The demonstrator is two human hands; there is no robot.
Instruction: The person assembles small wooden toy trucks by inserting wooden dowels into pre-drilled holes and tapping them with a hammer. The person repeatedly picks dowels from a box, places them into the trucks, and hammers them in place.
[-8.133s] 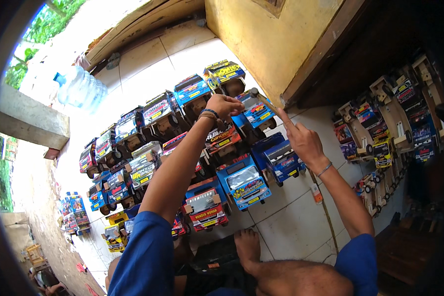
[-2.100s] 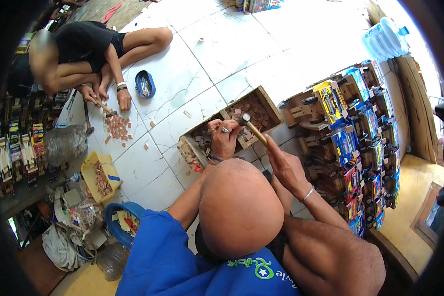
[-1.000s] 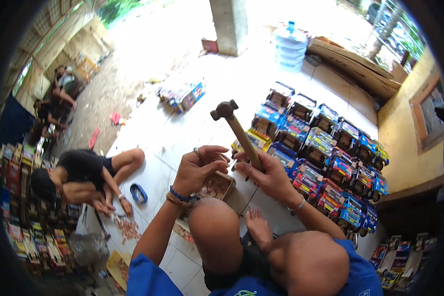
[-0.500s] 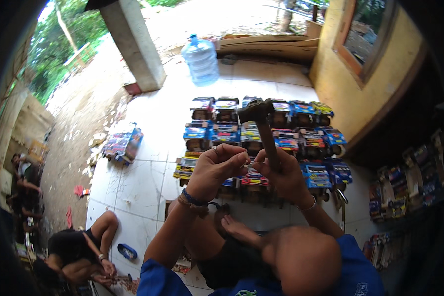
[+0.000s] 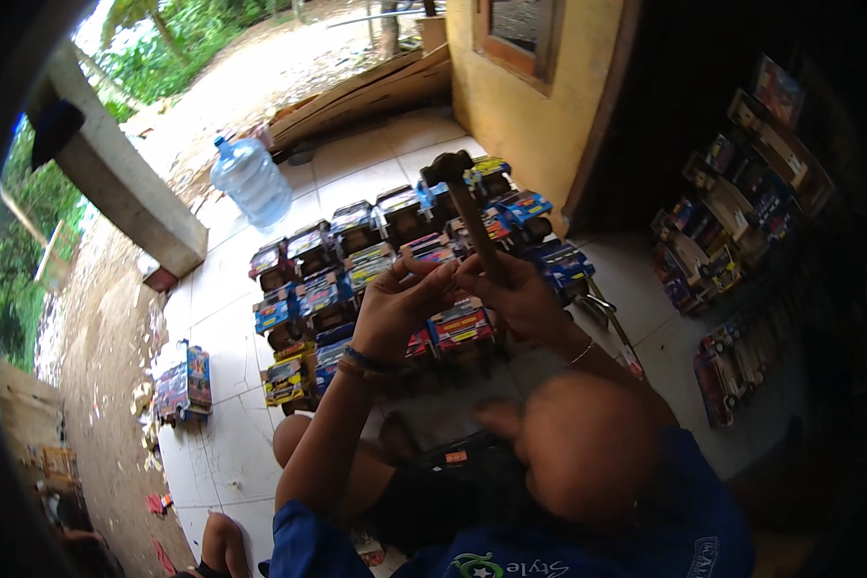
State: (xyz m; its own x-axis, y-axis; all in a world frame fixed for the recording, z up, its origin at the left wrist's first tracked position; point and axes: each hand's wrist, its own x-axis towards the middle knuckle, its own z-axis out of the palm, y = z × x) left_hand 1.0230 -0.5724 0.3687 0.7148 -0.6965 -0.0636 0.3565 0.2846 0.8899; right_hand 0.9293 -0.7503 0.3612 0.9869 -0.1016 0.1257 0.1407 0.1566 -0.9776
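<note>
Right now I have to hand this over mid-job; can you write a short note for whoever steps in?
Right hand: closed grip on the wooden handle of the dark-headed hammer, head raised.
Left hand: fingertips pinched beside the handle, apparently on something too small to make out.
Things: colourful wooden toy trucks stand in rows on the white tiled floor, just beyond both hands; a clear blue water jug stands further off.
Done and left: cannot tell from this view.

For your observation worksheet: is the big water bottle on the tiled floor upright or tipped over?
Upright: the water bottle stands on its base on the tiled floor, neck and cap topmost.
</note>
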